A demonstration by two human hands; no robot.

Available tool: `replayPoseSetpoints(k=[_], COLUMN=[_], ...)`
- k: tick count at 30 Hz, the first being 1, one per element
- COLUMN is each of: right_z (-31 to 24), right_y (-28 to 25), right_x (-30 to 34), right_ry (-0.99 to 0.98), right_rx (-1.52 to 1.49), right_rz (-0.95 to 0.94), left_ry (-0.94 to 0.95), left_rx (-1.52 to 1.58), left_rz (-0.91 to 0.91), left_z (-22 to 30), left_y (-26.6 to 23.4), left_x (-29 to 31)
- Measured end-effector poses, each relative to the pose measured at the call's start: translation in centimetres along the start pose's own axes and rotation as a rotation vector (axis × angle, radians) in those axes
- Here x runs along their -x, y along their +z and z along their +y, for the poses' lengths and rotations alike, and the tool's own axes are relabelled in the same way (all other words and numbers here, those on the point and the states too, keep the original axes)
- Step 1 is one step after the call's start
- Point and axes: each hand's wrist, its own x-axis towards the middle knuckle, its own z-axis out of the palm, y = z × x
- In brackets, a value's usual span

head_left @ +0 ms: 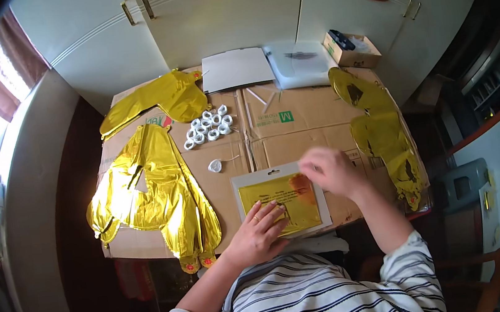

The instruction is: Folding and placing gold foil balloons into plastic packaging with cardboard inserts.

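Note:
In front of me a flat package (299,214) lies on the cardboard, with a pale border, a hanging slot at its top and folded gold foil showing inside. My left hand (262,230) rests flat on its lower left part, fingers stretched out and a ring on one of them. Over the package's upper right corner is my right hand (333,172), its fingers curled together and a little blurred. What those fingers hold, if anything, is hidden. A single small white ribbon roll (215,166) sits above and left of the package, its loose end trailing right.
Several white ribbon rolls (212,132) cluster farther back. Flat gold foil balloons lie at left (170,191), back left (177,96) and right (378,131). A white sheet (236,69), a stack of clear bags (300,65) and an open box (350,55) line the far edge.

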Motion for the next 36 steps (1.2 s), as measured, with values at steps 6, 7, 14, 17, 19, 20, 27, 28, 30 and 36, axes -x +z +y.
replayPoseSetpoints(k=[6, 7, 14, 17, 19, 20, 27, 28, 30, 36], right_z=[8.2, 7.4, 6.5, 6.9, 6.5, 6.6, -2.1, -2.9, -4.9, -7.0], right_y=[2.9, 3.5, 5.6, 3.4, 1.5, 0.5, -3.2, -2.6, -1.1, 2.7], right_x=[-15.1, -16.6, -18.8, -16.8, -13.8, -11.9, 8.5, 11.1, 15.2, 18.5], right_ry=[0.595, 0.661, 0.824, 0.832, 0.792, 0.760, 0.515, 0.528, 0.515, 0.249], right_rx=[0.183, 0.234, 0.411, 0.497, 0.512, 0.507, 0.000, -0.032, -0.113, 0.109], right_rz=[-0.049, -0.068, -0.131, -0.236, -0.216, -0.219, 0.107, 0.101, 0.091, 0.261], left_ry=[0.041, 0.038, 0.040, 0.034, 0.050, 0.061, 0.129, 0.129, 0.096, 0.064], left_rx=[0.011, 0.013, 0.030, 0.019, 0.000, -0.008, -0.160, -0.181, -0.139, -0.086], left_rz=[0.009, 0.003, 0.020, 0.023, 0.043, 0.052, 0.048, 0.045, 0.080, 0.147], left_z=[-0.3, -0.4, -0.3, -0.4, -0.3, -0.3, 1.0, 1.2, 1.5, 1.7], left_y=[0.2, 0.3, 0.0, 0.0, 0.2, 0.3, 1.3, 1.4, 1.6, 2.0], left_x=[-0.4, -0.3, -0.4, -0.3, -0.1, -0.2, -0.2, -0.3, -0.2, -0.5])
